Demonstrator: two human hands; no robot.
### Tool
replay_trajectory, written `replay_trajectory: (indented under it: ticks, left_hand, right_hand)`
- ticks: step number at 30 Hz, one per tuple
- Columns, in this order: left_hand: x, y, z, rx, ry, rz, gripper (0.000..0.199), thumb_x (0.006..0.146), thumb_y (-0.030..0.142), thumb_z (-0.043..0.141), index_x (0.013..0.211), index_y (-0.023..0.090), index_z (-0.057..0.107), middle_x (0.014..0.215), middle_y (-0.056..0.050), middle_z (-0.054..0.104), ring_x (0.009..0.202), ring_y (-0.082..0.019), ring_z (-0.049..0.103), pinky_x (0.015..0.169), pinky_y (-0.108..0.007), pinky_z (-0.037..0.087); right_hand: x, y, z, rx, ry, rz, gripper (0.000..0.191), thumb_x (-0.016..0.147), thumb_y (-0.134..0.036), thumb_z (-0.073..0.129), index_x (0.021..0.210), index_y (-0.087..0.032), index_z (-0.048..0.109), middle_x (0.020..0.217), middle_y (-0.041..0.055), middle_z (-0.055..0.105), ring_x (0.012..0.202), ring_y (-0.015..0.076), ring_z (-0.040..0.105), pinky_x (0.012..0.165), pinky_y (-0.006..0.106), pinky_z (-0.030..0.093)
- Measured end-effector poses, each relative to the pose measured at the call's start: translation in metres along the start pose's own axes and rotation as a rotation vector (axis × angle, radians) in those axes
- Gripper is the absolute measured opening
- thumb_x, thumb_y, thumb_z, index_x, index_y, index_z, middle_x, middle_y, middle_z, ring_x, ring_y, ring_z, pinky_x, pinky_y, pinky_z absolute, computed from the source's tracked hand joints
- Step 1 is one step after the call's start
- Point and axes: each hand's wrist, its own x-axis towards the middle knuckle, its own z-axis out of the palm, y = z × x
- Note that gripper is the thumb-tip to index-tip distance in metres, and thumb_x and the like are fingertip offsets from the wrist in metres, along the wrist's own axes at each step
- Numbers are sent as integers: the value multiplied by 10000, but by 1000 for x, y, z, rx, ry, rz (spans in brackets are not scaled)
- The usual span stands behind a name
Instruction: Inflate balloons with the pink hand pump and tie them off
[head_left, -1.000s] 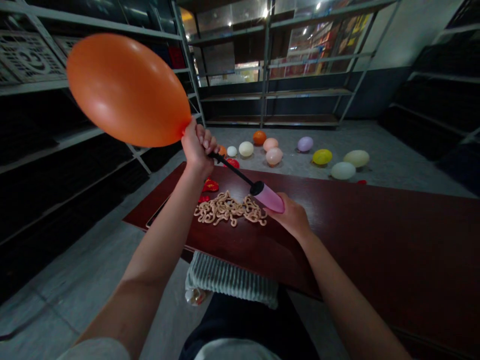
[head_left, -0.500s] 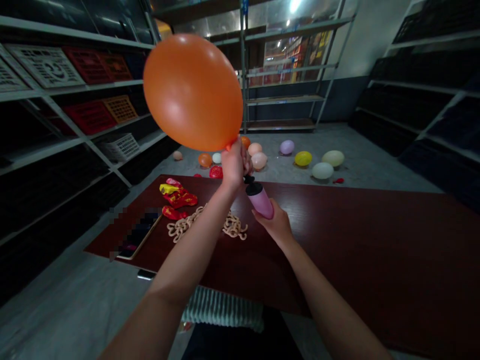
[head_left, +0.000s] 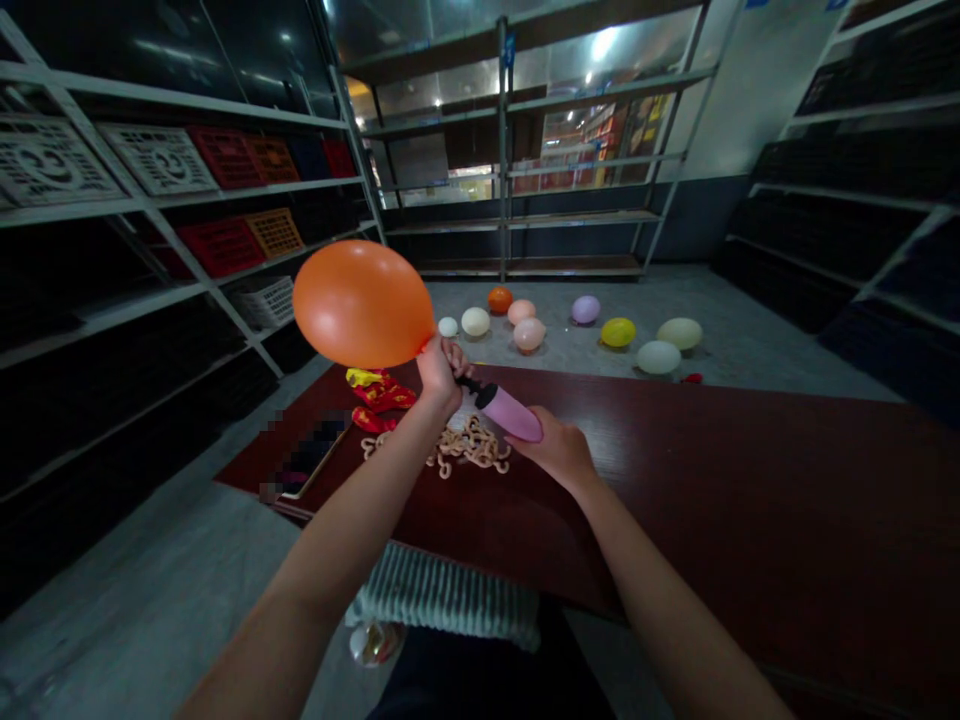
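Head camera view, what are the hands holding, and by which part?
The left hand holds the orange balloon by its neck; the right hand grips the pink pump by the end farther from the balloon.

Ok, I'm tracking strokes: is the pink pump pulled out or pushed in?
Mostly pushed in: little black rod shows between the pink barrel and left hand.

The left forearm point(head_left: 360, 505) reaches forward and inward to the pink pump point(head_left: 512, 413), the left hand point(head_left: 441, 375) closed with curled fingers at the pump's black far end. The right hand point(head_left: 556, 446) wraps the pump's near end, thumb on the body side. The bare right forearm point(head_left: 649, 565) slants in from the pump's near right, wrist roughly straight.
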Motion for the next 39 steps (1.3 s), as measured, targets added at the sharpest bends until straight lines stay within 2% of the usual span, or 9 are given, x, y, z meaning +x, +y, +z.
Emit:
replay_trajectory:
  ticks: [5,11,14,18,21,26,31,35,39]
  left_hand:
    - [2,32,-26,-62,130,29,437,944,230,387,534,200,240,409,72,234,296,-71,215,366,-229,223]
    - [3,77,-44,-58,142,107,455,959,229,357,524,185,233,393,66,225,297,-64,213,366,-219,238]
    - [1,99,-43,-31,91,160,446,945,210,364,518,185,238,387,64,219,294,-64,211,360,-220,232]
    - [-4,112,-26,-17,13,212,491,970,300,398,517,196,240,383,62,220,291,-72,213,345,-229,234]
    - [-9,106,-3,-19,-79,229,527,964,379,462,520,203,239,379,63,225,290,-71,205,336,-230,230]
    - [-14,86,41,10,-148,226,532,941,424,518,527,217,256,358,60,229,285,-74,186,327,-246,214]
    - [-15,56,76,40,-227,190,520,929,435,551,544,224,273,362,63,236,290,-66,188,333,-257,193]
    - [-14,12,85,43,-228,114,560,901,520,575,550,214,263,376,74,219,273,-51,198,330,-244,188]
    - [-15,-32,78,136,-277,142,576,918,501,552,501,210,283,342,67,241,238,-62,226,294,-237,173]
  right_hand:
    - [-6,-4,0,-55,31,-102,415,779,-507,665,1105,-254,624,1019,50,735,871,232,697,682,299,459]
    - [-8,-2,1,-88,48,-170,439,786,-498,666,1122,-220,614,986,69,737,889,247,704,715,316,486]
    - [-7,-3,3,-60,44,-198,437,798,-495,656,1134,-221,600,1020,76,730,909,246,703,739,317,491]
    - [-8,-7,5,5,18,-182,417,803,-510,642,1119,-243,591,995,54,728,874,239,703,711,311,483]
    - [-10,-6,4,29,53,-120,396,796,-515,635,1084,-246,595,936,43,727,817,237,702,672,303,464]
    - [-11,1,2,61,143,34,393,770,-542,637,1023,-245,587,857,34,717,751,239,691,615,290,426]
    - [-8,4,3,154,172,109,405,761,-576,622,982,-239,582,807,28,702,714,227,673,604,280,406]
    - [-5,4,3,193,181,188,405,750,-597,616,946,-244,580,765,21,691,677,221,657,579,274,380]
    - [-3,3,0,217,180,249,406,749,-607,612,935,-248,579,730,15,678,646,214,642,557,268,363]
